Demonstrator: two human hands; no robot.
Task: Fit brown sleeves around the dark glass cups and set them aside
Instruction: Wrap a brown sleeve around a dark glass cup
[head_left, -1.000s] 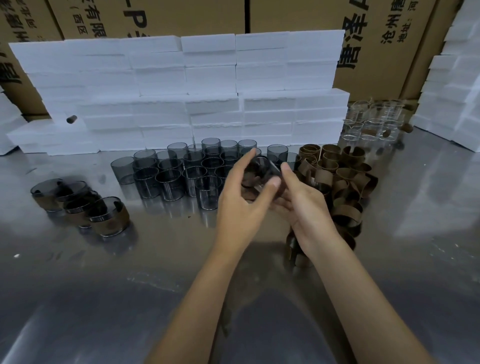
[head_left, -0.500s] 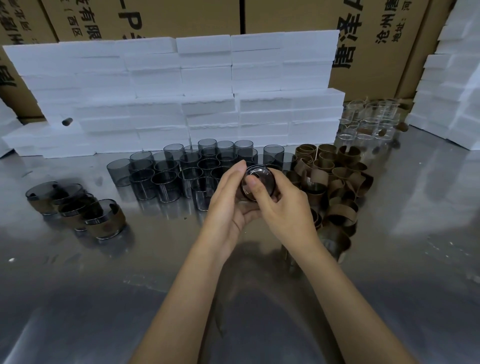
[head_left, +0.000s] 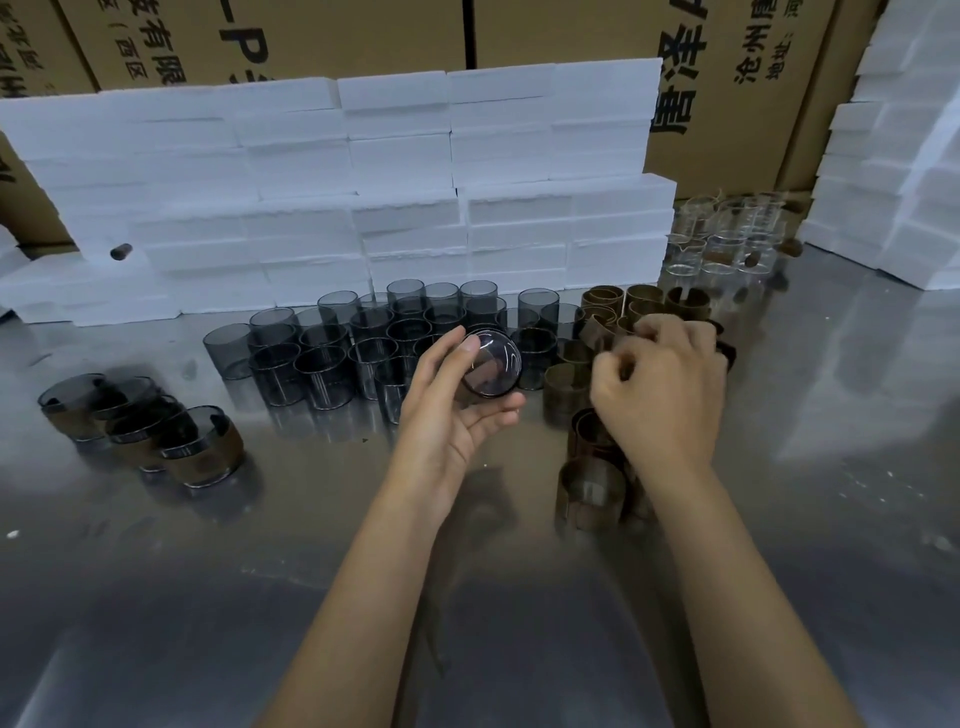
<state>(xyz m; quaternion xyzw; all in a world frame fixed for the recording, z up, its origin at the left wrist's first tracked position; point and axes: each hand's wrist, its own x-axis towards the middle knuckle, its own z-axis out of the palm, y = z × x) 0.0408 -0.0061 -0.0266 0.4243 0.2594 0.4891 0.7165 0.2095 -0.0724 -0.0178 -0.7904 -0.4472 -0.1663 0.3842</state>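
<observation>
While the left hand (head_left: 457, 400) cradles a dark glass cup (head_left: 488, 364) on its side just before the cluster of bare cups (head_left: 374, 338), the right hand (head_left: 660, 384), fingers curled, reaches into the brown sleeves (head_left: 597, 364) right of that cluster; whether it grips one I cannot tell; sleeved cups (head_left: 150, 426) stand far left on the counter (head_left: 208, 597)

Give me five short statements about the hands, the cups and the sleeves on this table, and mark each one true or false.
1. The left hand holds a dark glass cup. True.
2. The right hand rests flat on bare table. False: it is curled over the pile of brown sleeves.
3. Sleeved cups stand at the left. True.
4. The white foam blocks lie in front of the cups. False: they are stacked behind.
5. The held cup stands upright. False: it is tilted.
</observation>
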